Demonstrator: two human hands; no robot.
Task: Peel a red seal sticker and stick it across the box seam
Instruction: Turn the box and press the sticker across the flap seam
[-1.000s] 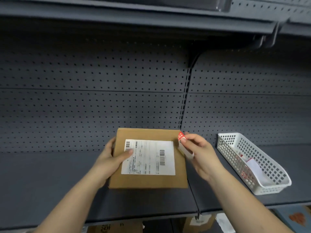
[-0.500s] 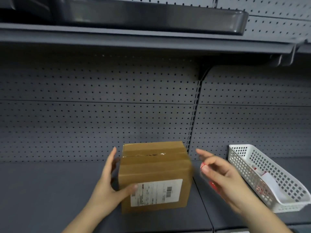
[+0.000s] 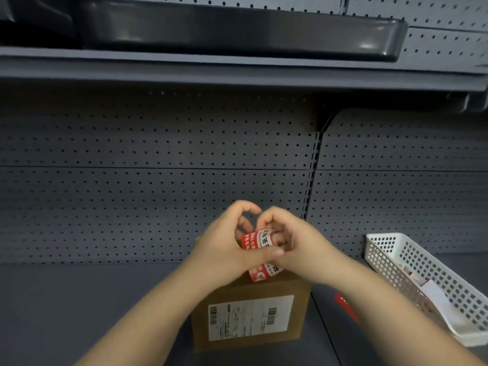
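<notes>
Red seal sticker (image 3: 260, 250), printed with white panels and black characters, is pinched between both hands above the top of the cardboard box (image 3: 248, 317), low in the view at about 6 o'clock. Its lower end hangs down to the box's top front edge; whether it touches the cardboard cannot be told. The left hand (image 3: 224, 249) grips the strip with its thumb laid across the front, fingers curled behind. The right hand (image 3: 293, 243) closes on the sticker's upper part from the 3 o'clock side, fingertips meeting those of the left hand. The box stands on the grey shelf (image 3: 79, 307) with its white shipping label (image 3: 250, 318) facing the camera. At 4 o'clock from the box, a white perforated basket (image 3: 412, 262) holds paper strips, partly hidden. Just beside the right forearm, a red scrap (image 3: 346, 306) lies on the shelf. Grey pegboard (image 3: 158, 180) forms the back wall.
</notes>
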